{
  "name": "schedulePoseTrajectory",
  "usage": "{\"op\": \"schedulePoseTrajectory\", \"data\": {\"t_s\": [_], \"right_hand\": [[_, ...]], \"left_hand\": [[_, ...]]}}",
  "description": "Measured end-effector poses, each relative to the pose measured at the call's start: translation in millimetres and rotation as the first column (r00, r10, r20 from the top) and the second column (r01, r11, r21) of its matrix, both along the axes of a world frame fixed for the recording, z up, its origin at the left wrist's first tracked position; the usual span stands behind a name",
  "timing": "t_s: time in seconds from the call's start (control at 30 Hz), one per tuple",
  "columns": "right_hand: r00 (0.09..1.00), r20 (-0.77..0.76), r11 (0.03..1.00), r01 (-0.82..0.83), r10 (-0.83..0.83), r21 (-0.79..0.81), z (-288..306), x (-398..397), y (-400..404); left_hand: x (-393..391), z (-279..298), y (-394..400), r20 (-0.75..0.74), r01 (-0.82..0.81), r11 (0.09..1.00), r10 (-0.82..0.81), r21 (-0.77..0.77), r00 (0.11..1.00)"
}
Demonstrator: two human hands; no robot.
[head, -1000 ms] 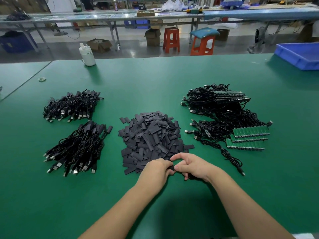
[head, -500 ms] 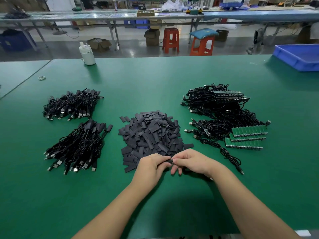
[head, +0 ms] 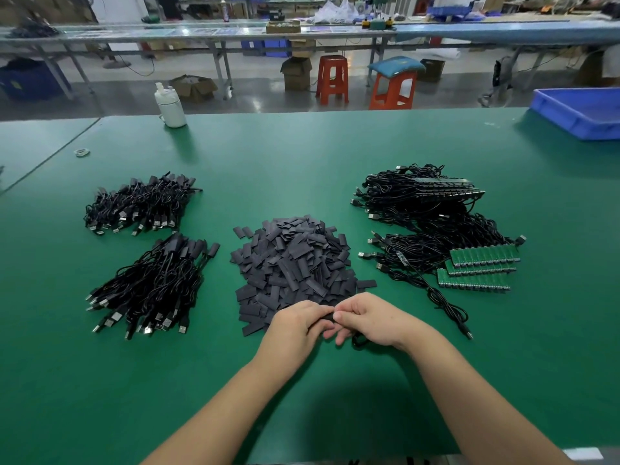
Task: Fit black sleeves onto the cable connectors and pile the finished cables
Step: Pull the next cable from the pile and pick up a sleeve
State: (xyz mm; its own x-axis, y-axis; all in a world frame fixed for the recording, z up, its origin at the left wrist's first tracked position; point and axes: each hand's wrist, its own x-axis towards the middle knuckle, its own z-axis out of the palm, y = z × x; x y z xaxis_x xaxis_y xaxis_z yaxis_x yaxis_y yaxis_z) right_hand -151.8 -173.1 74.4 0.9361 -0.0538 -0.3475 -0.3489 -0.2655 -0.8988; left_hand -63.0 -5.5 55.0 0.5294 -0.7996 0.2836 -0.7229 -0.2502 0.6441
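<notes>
Black sleeve (head: 328, 317) pinched between left hand (head: 297, 325), right hand (head: 370, 322)

My left hand (head: 295, 325) and right hand (head: 370, 322) meet at the near edge of the sleeve heap (head: 295, 263), which blocks the way straight ahead. Bare green surface (head: 302, 162) lies near me and beyond the heaps. Left, two finished cable piles (head: 147, 283) leave a lane beside the sleeves. Right, tangled cables (head: 432, 226) with green boards (head: 479, 268) crowd in; one loose cable (head: 446, 303) trails beside my right wrist.
</notes>
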Motion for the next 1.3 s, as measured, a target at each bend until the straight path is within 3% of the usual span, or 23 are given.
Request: {"op": "schedulePoseTrajectory", "data": {"t_s": [0.27,0.33,0.5,0.6,0.73,1.0,1.3], "right_hand": [[0.998,0.018,0.982,0.059,-0.057,-0.181,2.0,1.7,-6.5],[0.998,0.008,0.967,0.056,-0.056,-0.250,1.4,1.6,-3.6],[0.998,0.001,0.909,0.052,-0.057,-0.414,1.0,4.1,7.3],[0.997,0.017,0.902,0.076,-0.076,-0.426,5.6,2.2,7.8],[0.992,0.037,0.874,0.123,-0.119,-0.470,11.8,0.7,7.0],[0.997,0.054,0.834,0.075,-0.055,-0.546,19.4,0.3,10.3],[0.997,0.048,0.831,0.075,-0.057,-0.551,15.5,-3.3,12.2]], "left_hand": [[4.3,-1.8,-1.8,0.007,-0.085,0.996,0.085,-0.013,0.996],[6.2,-2.1,-2.5,0.018,-0.095,0.993,0.094,0.073,0.995],[7.9,3.4,-8.7,0.234,-0.107,0.956,0.041,0.274,0.971],[11.5,4.1,-10.7,0.285,-0.113,0.943,0.020,0.312,0.958],[14.1,3.6,-10.1,0.279,-0.089,0.963,0.015,0.253,0.960],[9.3,5.8,-10.2,0.270,-0.056,0.978,0.000,0.201,0.963],[7.9,6.8,-8.4,0.288,-0.032,0.961,-0.051,0.275,0.956]]}}
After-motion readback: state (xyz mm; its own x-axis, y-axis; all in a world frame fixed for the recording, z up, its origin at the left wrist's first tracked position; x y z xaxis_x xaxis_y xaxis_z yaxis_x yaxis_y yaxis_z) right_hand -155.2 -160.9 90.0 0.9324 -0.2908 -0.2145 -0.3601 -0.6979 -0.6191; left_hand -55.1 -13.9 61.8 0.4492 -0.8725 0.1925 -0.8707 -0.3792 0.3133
